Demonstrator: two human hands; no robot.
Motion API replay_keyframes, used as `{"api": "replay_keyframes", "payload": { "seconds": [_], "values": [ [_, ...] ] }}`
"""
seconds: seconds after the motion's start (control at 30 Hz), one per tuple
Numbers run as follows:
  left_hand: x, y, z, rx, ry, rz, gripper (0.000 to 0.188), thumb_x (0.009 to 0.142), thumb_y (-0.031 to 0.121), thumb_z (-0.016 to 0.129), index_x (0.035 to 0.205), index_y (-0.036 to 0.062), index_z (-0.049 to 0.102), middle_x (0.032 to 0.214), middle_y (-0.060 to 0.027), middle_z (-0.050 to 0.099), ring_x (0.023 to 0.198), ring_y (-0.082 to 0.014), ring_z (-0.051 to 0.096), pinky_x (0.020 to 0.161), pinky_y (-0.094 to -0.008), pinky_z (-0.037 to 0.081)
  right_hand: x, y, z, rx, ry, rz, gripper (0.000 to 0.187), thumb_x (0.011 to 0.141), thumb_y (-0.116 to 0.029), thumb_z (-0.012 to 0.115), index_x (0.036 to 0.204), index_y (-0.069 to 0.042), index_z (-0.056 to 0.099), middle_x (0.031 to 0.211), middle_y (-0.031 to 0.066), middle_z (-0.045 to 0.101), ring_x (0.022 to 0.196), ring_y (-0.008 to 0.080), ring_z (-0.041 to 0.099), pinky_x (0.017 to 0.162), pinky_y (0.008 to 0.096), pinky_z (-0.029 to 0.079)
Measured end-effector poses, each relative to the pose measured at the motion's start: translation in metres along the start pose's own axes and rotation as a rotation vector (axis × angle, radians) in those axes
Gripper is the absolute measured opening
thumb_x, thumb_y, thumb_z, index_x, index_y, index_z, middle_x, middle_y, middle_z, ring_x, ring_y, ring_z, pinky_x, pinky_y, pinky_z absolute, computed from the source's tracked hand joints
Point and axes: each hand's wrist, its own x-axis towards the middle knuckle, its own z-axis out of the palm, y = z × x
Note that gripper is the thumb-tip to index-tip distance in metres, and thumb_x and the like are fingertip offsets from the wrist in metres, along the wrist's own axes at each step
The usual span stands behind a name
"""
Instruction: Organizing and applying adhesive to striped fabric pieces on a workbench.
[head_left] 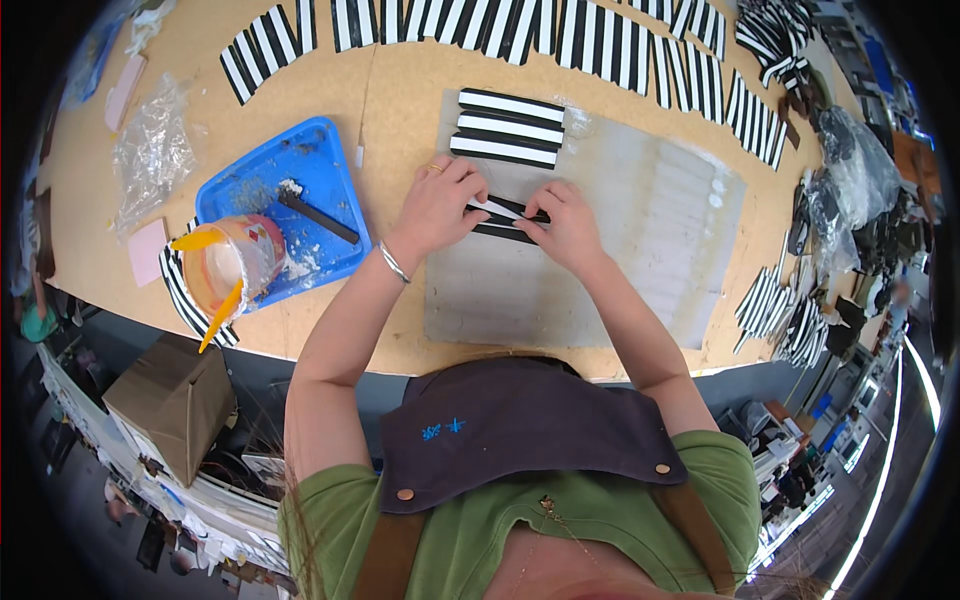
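Both my hands are over a grey sheet [640,270] on the work table. My left hand [440,208], with a ring and a bracelet, pinches the left end of a narrow black-and-white strip [500,208]. At its other end, the fingers of my right hand [563,228] are closed on the same strip. A dark band [503,233] runs just below, partly under my fingers; whether it is a separate strip I cannot tell. Beyond my hands, several black-and-white strips [508,128] lie side by side on the sheet.
At left sits a blue tray [345,190] with a black-handled brush [318,217] and white residue. A tub [215,275] with yellow pieces on its rim overlaps the tray. Rows of striped pieces [600,45] line the far side. Clear plastic [865,165] lies at right.
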Motion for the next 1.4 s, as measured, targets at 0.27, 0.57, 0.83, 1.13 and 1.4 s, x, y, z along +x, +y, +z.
{"api": "replay_keyframes", "payload": {
  "seconds": [0.27,0.57,0.83,1.13,1.4],
  "values": [
    [0.019,-0.009,0.001,-0.192,0.236,-0.102,0.014,0.074,0.015,0.072,0.076,0.0089,0.060,0.066,-0.0045,0.059,0.066,-0.0250,0.056,0.067,-0.0373,0.044,0.020,0.004,-0.006,0.286,0.102,0.317,0.015,0.078,-0.012,0.070,0.089,-0.005,0.062,0.065,0.0073,0.059,0.053,0.0175,0.055,0.052,0.0285,0.045],
    [0.024,-0.013,0.007,-0.112,0.316,-0.115,0.012,0.074,0.014,0.072,0.077,0.0083,0.062,0.068,-0.0083,0.059,0.067,-0.0276,0.056,0.062,-0.0377,0.044,0.023,0.012,0.004,0.266,0.205,0.339,0.012,0.078,-0.013,0.072,0.084,-0.004,0.065,0.058,0.0005,0.052,0.052,0.0068,0.046,0.050,0.0220,0.041],
    [0.003,0.004,0.006,0.024,0.229,0.008,0.028,0.067,0.022,0.078,0.089,0.0159,0.063,0.094,-0.0007,0.057,0.091,-0.0228,0.053,0.074,-0.0377,0.042,0.006,-0.001,-0.005,0.045,0.248,0.200,0.025,0.070,-0.021,0.078,0.089,-0.011,0.065,0.088,0.0060,0.057,0.076,0.0238,0.058,0.063,0.0337,0.048],
    [-0.008,0.017,0.013,0.044,-0.075,0.030,0.037,0.061,0.021,0.080,0.092,0.0149,0.060,0.094,-0.0017,0.055,0.097,-0.0227,0.053,0.080,-0.0374,0.042,-0.015,-0.006,-0.001,-0.138,-0.057,-0.005,0.038,0.061,-0.023,0.082,0.089,-0.012,0.060,0.091,0.0056,0.054,0.089,0.0265,0.053,0.078,0.0381,0.045],
    [-0.020,0.021,0.017,0.074,-0.142,0.025,0.028,0.067,0.020,0.076,0.090,0.0118,0.062,0.095,-0.0064,0.058,0.092,-0.0286,0.057,0.078,-0.0391,0.047,-0.016,-0.013,-0.002,-0.164,-0.060,-0.032,0.032,0.062,-0.024,0.081,0.084,-0.012,0.060,0.084,0.0051,0.056,0.088,0.0278,0.056,0.080,0.0381,0.045]
  ]
}}
